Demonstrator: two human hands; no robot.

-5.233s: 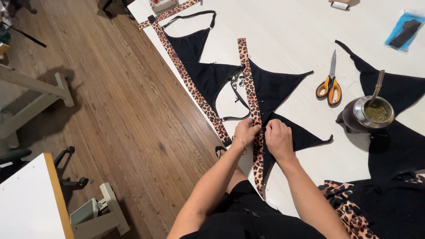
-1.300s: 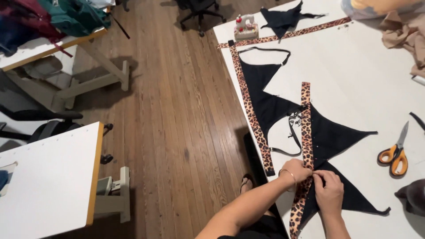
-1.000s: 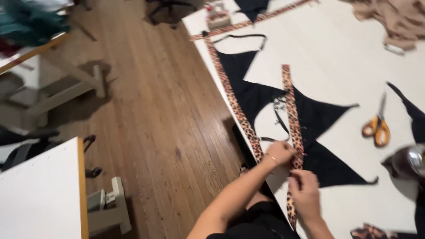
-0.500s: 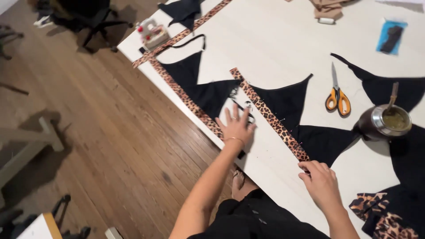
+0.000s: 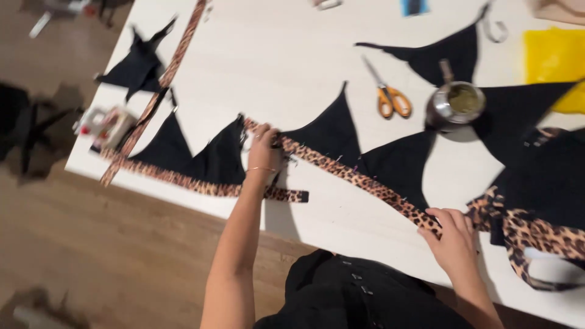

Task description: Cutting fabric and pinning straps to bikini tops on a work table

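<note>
Left hand: the left hand (image 5: pixel 264 150) lies palm-down with fingers spread, pressing one end of the leopard-print strip (image 5: pixel 359 180) flat on the bench (image 5: pixel 286 55); a thin bracelet sits at the wrist.
Right hand: the right hand (image 5: pixel 452 237) rests at about 4 o'clock from the left one, fingers loosely curled over the other end of the same strip, holding it down near the bench's front edge; whether it pinches the strip I cannot tell.
Strip: it runs in a straight diagonal between the two hands, along the lower edges of two black fabric triangles (image 5: pixel 365 152), with small pins showing along it.
Second trimmed piece: at 9 o'clock of the left hand lie two more black triangles edged with leopard trim (image 5: pixel 195 161), close to the bench's front edge.
Scissors: orange-handled scissors (image 5: pixel 389 97) lie at 1 o'clock of the left hand, well apart from it.
Metal cup: a metal cup (image 5: pixel 454 106) with a straw stands just beside the scissors, at their 3 o'clock.
Fabric heap: black and leopard-print cloth (image 5: pixel 536 207) is piled just right of the right hand.
Yellow sheet: a yellow sheet (image 5: pixel 554 61) lies at the far right of the bench.
</note>
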